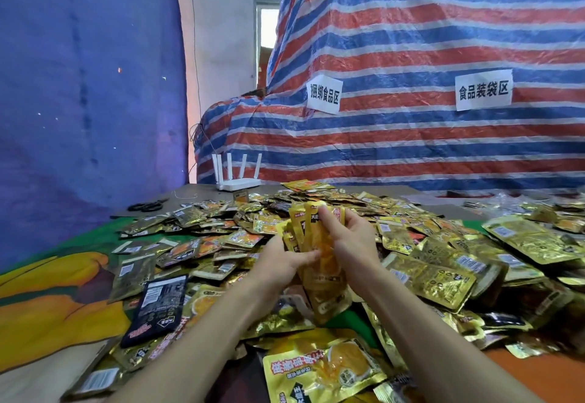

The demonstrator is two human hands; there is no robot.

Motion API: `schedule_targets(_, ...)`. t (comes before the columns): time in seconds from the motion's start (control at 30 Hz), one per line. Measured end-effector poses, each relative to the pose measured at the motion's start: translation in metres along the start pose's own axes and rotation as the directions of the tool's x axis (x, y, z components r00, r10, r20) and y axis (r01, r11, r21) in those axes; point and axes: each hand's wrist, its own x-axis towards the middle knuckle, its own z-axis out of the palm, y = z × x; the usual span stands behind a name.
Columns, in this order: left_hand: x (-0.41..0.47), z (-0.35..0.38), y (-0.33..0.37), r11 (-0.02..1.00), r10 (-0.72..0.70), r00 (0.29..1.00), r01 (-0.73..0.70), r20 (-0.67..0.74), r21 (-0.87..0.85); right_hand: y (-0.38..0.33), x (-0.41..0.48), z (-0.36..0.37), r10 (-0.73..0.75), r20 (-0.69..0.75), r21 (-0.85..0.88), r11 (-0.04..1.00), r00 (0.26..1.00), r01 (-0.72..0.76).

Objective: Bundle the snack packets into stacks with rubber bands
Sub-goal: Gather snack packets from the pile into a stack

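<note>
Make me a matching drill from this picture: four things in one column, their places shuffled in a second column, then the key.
Column one
1. white router
2. black scissors
3. dark navy packet
4. fanned yellow packets

Column two
A. gripped between the left hand and the right hand
B. flat at the far left of the table
C. on the loose packet pile, left of the left forearm
D. upright at the table's far edge, before the striped tarp

Pairs: 1-D, 2-B, 3-C, 4-A
</note>
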Motion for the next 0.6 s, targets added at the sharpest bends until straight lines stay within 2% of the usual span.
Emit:
schedule_targets(0.23,0.003,-0.004,0.001,0.992,0.072,0.996,-0.077,-0.047,-0.100,0.003,0.010,-0.006,0.157,-0.076,0.203,0.969,0.985,-0.138)
schedule_targets(0.33,0.003,-0.008,0.000,0.988,0.091,0.982,-0.110,-0.166,-0.109,0.004,0.016,-0.008,0.248,-0.075,0.264,0.939,0.966,-0.221)
schedule_targets(0.47,0.005,-0.008,-0.003,0.975,0.221,0.893,-0.199,-0.392,0.096,0.009,0.011,0.001,0.196,0.070,0.175,0.963,0.978,-0.206)
schedule_targets(0.53,0.003,-0.002,-0.003,0.978,0.206,0.902,-0.203,-0.378,0.049,0.013,0.003,0.011,0.149,0.141,0.080,0.984,0.979,-0.161)
schedule_targets(0.6,0.001,0.004,-0.003,0.981,0.115,0.954,-0.152,-0.277,-0.120,0.015,-0.005,0.017,0.078,0.169,0.008,0.997,0.982,-0.081)
